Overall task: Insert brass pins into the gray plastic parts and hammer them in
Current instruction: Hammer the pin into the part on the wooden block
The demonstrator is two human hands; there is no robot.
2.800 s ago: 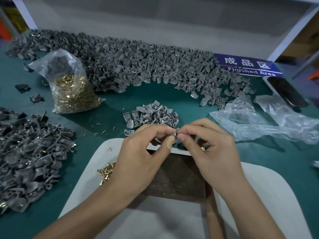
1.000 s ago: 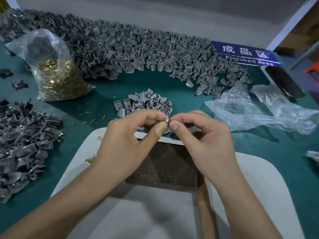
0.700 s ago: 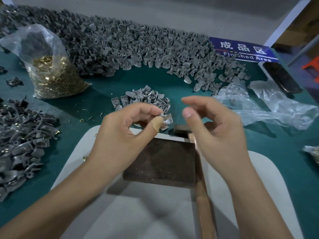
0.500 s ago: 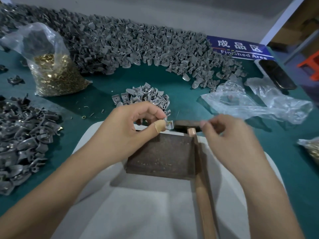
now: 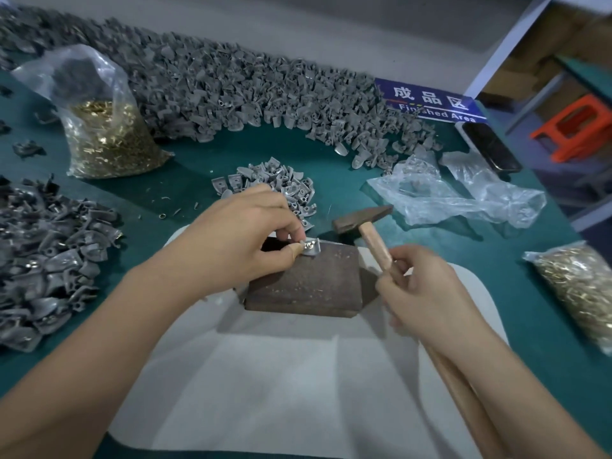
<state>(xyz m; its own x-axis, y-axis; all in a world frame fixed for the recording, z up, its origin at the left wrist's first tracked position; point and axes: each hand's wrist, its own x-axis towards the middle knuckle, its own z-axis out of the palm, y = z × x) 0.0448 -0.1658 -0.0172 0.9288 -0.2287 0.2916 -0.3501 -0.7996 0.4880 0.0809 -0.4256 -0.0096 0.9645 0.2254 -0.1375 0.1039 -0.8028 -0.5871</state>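
Left hand point(image 5: 241, 240) is pinching one gray part point(image 5: 311, 249) between thumb and fingertips, holding it down on the far left corner of the block point(image 5: 304, 283). There's a bit of brass showing on the part, so I'd say the pin is already seated and just waiting for the tap. Right hand point(image 5: 427, 289) has its fingers curled round the handle of the hammer point(image 5: 364, 217), with the head out past the block, just right of the part and not touching it.

So for this piece: pin in, hammering not done yet, as far as I can tell.

Bigger picture, there's a lot left, though I can't say exactly how much. A small pile of parts point(image 5: 268, 183) sits just beyond the left hand, probably the ones queued up. A long heap point(image 5: 231, 84) runs across the far side of the surface point(image 5: 185, 180) toward the "Finished Area" sign point(image 5: 430, 102), and another heap point(image 5: 43, 260) lies off to the left of the left hand. It's too blurry to see which of those have pins in. A bag of pins point(image 5: 106, 134) stands far left, and a second bag point(image 5: 576, 286) lies right of the right hand, both still pretty full.
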